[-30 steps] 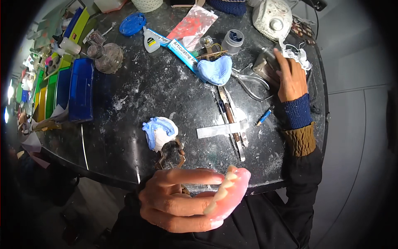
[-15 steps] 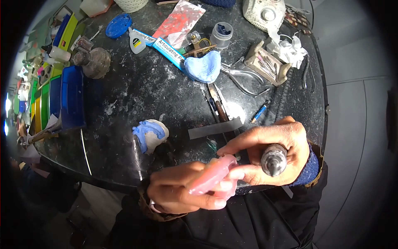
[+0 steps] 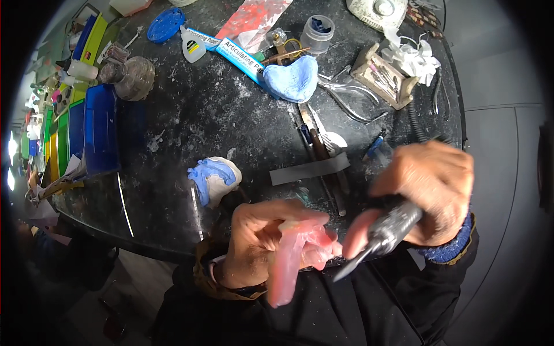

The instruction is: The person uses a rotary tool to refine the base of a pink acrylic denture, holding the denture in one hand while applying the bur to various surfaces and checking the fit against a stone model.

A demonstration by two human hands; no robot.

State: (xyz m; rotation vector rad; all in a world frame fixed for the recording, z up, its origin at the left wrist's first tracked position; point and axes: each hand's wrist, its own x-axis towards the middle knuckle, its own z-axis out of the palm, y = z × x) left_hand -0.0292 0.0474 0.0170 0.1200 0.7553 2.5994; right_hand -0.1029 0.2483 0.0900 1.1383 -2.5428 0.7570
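My left hand (image 3: 248, 245) holds a pink denture (image 3: 286, 270) above my lap, its curved body tilted, fingers behind it and the thumb along its upper edge. In my right hand (image 3: 433, 184), closed and somewhat blurred, is a dark rotary handpiece (image 3: 395, 230) with a pointed metal tip. That tip aims down and left, a short way right of the denture and apart from it. Nearest to my left hand on the bench lies a whitish dental cast (image 3: 224, 187) with blue material on it.
A grey strip (image 3: 309, 169) lies across several slim hand tools. Beyond are a light-blue moulded piece (image 3: 291, 79), pliers (image 3: 352, 102), a blue-and-white box (image 3: 242, 60) and a tray of burs (image 3: 384, 75). Blue bins (image 3: 103, 130) stand left, near a glass jar (image 3: 134, 79).
My right hand has drawn back to the right and turned the handpiece, so its tip now points down-left. The denture has been rotated more upright in my left hand.
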